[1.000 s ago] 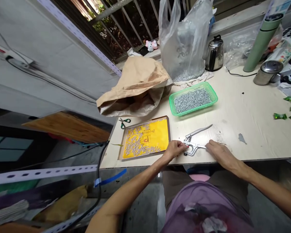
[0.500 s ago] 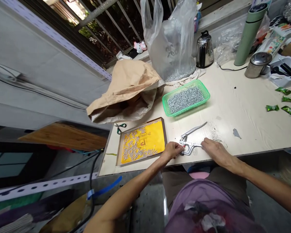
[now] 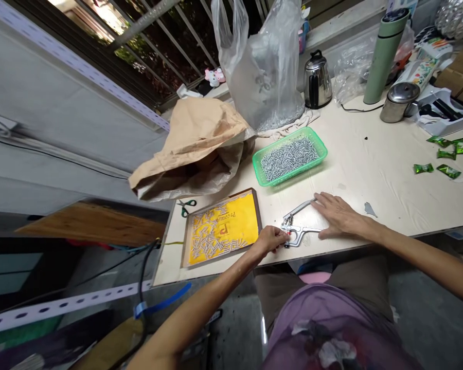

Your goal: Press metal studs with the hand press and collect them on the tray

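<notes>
A pair of silver hand-press pliers (image 3: 301, 229) lies on the table near its front edge, its two handles spread wide, with a spring and a bit of red at the jaw. My left hand (image 3: 270, 240) is closed in a pinch at the jaw end; whatever the fingertips hold is too small and covered to make out. Across the handle ends stretches my right hand (image 3: 341, 218), fingers spread at the upper handle and thumb by the lower one. Left of the pliers, a shallow tray (image 3: 259, 216) with a yellow lining holds many small metal pieces.
Behind the pliers stands a green plastic basket (image 3: 322, 156) full of small metal parts. Around it are a brown paper sack (image 3: 200, 128), a plastic bag (image 3: 262, 77), a kettle (image 3: 318, 82) and green scissors (image 3: 186, 206). Green-wrapped sweets (image 3: 448, 171) lie far right.
My right hand has shifted from the lower handle's end to spread across both handle ends. My left hand stays at the jaw. The whole view has moved slightly.
</notes>
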{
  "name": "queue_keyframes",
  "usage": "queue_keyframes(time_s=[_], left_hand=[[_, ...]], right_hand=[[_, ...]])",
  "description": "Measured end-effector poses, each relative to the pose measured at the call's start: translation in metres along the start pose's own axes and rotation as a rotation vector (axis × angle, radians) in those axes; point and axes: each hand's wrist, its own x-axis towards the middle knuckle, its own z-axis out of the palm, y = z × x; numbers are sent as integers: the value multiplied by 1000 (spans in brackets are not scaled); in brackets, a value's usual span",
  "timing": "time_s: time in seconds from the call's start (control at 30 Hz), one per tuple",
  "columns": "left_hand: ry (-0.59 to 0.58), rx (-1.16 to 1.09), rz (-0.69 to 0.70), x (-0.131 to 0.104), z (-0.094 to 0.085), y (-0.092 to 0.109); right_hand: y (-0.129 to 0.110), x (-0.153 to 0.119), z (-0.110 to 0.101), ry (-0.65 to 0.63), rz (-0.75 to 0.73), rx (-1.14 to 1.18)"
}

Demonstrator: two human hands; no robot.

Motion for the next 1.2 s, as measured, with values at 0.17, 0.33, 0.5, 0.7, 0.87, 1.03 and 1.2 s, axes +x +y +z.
queue_keyframes(time_s=[0.17,0.33,0.5,0.7,0.87,1.03,1.2], left_hand=[[-8,-47,-5,2,2,-5],[196,187,158,-5,8,-12],[389,527,698,-6,27,5],[243,713,970,27,34,37],[158,781,949,34,29,44],[126,868,903,29,31,45],[126,858,898,30,34,46]], right_hand=[[-7,9,-7,-11,24,-43],[-14,6,-12,-14,18,-69],[-18,3,-13,-38,51,-61],[-24,0,-14,-40,109,-107],[-26,1,-13,-56,134,-95],[-24,3,-10,-135,92,-41],[-24,4,-9,-197,81,-39]])
